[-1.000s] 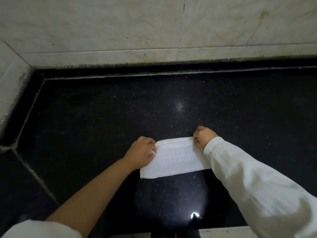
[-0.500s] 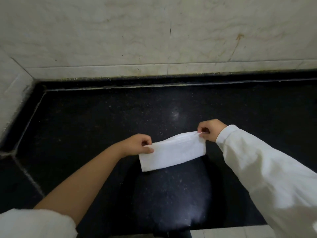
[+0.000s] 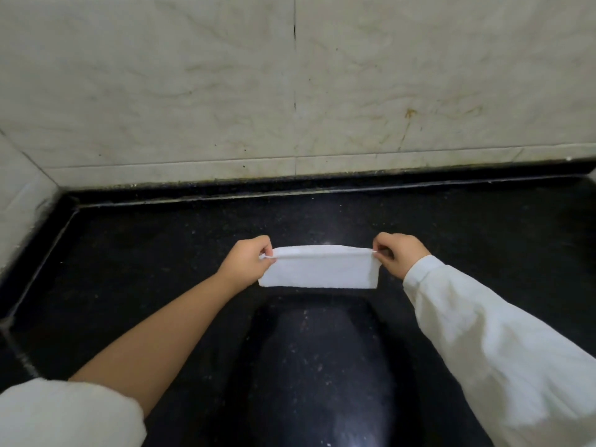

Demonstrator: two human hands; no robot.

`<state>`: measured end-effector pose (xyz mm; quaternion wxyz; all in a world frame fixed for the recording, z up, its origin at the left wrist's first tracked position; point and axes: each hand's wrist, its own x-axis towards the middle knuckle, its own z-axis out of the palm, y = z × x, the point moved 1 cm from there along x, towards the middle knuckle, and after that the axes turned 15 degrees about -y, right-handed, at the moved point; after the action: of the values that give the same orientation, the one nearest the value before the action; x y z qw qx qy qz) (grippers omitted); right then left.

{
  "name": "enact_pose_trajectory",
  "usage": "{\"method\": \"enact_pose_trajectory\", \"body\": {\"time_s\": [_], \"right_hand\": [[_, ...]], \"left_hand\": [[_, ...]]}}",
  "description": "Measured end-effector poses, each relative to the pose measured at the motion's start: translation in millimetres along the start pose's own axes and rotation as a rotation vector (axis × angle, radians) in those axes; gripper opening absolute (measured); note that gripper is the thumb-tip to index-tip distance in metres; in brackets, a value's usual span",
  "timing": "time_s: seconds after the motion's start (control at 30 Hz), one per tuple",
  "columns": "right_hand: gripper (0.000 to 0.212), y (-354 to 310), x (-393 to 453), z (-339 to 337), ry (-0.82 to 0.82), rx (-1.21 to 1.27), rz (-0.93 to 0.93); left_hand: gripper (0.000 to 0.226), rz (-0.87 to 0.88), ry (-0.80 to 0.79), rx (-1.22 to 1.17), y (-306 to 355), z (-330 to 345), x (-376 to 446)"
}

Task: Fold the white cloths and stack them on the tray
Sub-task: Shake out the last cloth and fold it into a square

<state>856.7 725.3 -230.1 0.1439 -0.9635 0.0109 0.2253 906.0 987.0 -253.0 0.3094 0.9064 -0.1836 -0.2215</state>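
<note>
I have the white cloth (image 3: 317, 271), already folded into a strip, held up over the dark table (image 3: 161, 253), my left hand (image 3: 246, 264) and right hand (image 3: 398, 258) each pinching an upper corner between thumb and curled fingers. No tray is in sight. To do the next fold well, I judge I should keep the top edge taut and level, then bring corner to corner squarely.

Black speckled stone counter (image 3: 161, 269), glossy, meeting pale tiled wall (image 3: 225, 91) at back and left.
</note>
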Motion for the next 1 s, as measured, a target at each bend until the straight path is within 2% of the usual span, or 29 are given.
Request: {"method": "enact_pose_trajectory", "body": {"time_s": [0.07, 0.1, 0.17, 0.23, 0.3, 0.33, 0.37, 0.4, 0.43, 0.47, 0.57, 0.6, 0.7, 0.77, 0.83, 0.9, 1.0], "right_hand": [[0.025, 1, 4, -2, 0.072, -0.045, 0.004], [0.025, 1, 6, -3, 0.14, -0.057, -0.021], [0.02, 7, 14, 0, 0.294, -0.112, -0.14], [0.016, 15, 15, 16, 0.353, -0.209, -0.225], [0.007, 17, 9, 46, 0.281, -0.349, -0.268], [0.01, 22, 7, 67, 0.17, -0.421, -0.25], [0.017, 21, 1, 80, -0.009, -0.465, -0.176], [0.027, 25, -3, 94, -0.139, -0.446, -0.116], [0.034, 27, -10, 106, -0.227, -0.424, -0.078], [0.037, 28, -15, 113, -0.228, -0.366, -0.076], [0.035, 34, -14, 116, -0.051, -0.225, -0.053], [0.033, 33, -13, 112, -0.073, -0.115, -0.025], [0.04, 33, -6, 115, -0.129, -0.097, 0.07], [0.039, 33, -1, 116, -0.153, -0.062, 0.081], [0.037, 35, 7, 119, -0.172, -0.047, 0.1], [0.035, 34, 8, 117, -0.181, -0.074, 0.104], [0.033, 35, 7, 115, -0.125, -0.049, 0.084]], "left_hand": [[0.012, 0.011, 0.048, 0.105, 3, -2, 4], [0.008, 0.003, 0.09, 0.164, 5, -3, 7], [0.027, 0.072, 0.24, 0.322, 1, -3, 11], [0.025, 0.28, 0.239, 0.515, -6, 3, 9], [0.013, 0.408, 0.073, 0.735, -23, 27, 1], [0.004, 0.384, -0.091, 0.827, -32, 43, -4], [0.012, 0.316, -0.277, 0.858, -40, 57, -11], [0.022, 0.234, -0.407, 0.834, -45, 68, -19], [0.029, 0.192, -0.427, 0.819, -54, 79, -22], [0.033, 0.171, -0.4, 0.807, -58, 84, -24], [0.038, 0.155, -0.288, 0.839, -61, 81, -25], [0.037, 0.159, -0.262, 0.832, -58, 81, -25], [0.029, 0.249, -0.245, 0.765, -55, 91, -21], [0.027, 0.246, -0.268, 0.764, -54, 100, -20], [0.012, 0.231, -0.271, 0.669, -50, 103, -17], [0.027, 0.167, -0.28, 0.703, -49, 103, -15], [0.032, 0.228, -0.272, 0.641, -51, 94, -9]]}}
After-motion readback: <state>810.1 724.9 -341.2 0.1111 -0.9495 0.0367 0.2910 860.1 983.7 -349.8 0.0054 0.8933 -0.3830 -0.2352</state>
